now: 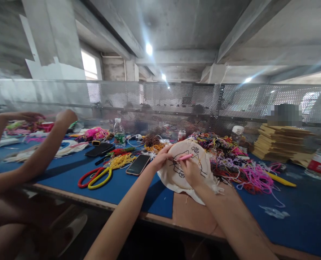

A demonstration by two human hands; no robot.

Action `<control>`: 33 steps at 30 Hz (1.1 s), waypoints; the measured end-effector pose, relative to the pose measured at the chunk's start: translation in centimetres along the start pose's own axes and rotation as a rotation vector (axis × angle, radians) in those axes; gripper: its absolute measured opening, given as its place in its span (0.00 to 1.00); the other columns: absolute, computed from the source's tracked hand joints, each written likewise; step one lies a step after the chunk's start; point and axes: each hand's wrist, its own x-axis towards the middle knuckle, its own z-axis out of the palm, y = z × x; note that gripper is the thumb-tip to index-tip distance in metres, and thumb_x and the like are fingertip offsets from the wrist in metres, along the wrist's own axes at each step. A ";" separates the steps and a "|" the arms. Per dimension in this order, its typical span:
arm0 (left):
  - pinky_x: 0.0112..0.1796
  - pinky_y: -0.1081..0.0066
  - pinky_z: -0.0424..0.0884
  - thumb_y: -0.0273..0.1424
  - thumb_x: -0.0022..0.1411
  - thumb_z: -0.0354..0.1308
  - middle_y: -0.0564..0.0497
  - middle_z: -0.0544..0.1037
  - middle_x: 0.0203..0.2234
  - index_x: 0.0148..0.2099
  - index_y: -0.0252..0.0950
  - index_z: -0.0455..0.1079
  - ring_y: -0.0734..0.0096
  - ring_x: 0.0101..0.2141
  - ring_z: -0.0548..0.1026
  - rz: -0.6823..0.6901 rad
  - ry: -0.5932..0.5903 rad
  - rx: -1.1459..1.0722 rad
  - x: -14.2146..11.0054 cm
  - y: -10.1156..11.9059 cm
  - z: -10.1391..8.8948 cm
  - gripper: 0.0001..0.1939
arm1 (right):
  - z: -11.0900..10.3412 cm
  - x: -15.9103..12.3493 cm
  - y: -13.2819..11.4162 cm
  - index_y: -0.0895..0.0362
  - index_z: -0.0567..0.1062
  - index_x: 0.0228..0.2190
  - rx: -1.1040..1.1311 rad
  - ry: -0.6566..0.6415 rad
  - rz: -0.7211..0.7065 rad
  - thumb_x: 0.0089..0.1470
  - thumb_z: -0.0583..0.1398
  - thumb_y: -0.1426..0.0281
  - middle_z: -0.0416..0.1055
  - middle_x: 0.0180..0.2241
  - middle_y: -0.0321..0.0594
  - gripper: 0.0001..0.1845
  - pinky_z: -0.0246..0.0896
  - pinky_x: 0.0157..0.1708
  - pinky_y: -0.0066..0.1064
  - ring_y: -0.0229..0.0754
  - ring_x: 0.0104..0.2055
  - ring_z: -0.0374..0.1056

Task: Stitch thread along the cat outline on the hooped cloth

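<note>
A round embroidery hoop (178, 180) with white cloth is propped up at the table's front edge, black line drawing and a written character on its face. My left hand (162, 158) is closed on the hoop's left rim. My right hand (190, 171) is in front of the cloth, fingers wrapped round a pink pen-shaped tool (186, 157) that lies almost level and points left toward my left fingers. Its tip is too small to make out. Loose cloth hangs below the hoop with a frayed edge at the lower right.
Scissors with red and yellow handles (95, 177), a phone (138, 164) and yellow yarn (122, 160) lie to the left. Tangled coloured yarn (258, 177) spreads right, near stacked brown envelopes (271, 144) and a bottle (320, 160). A co-worker's arms (41, 151) reach over the table at far left.
</note>
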 end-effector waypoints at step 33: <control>0.42 0.72 0.70 0.37 0.46 0.52 0.63 0.77 0.39 0.45 0.50 0.71 0.64 0.54 0.64 -0.057 -0.154 0.001 0.5 3.2 -8.6 0.21 | -0.2 0.2 -0.1 0.56 0.70 0.31 -0.066 -0.020 -0.052 0.58 0.49 0.63 0.73 0.32 0.42 0.13 0.61 0.37 0.33 0.43 0.36 0.69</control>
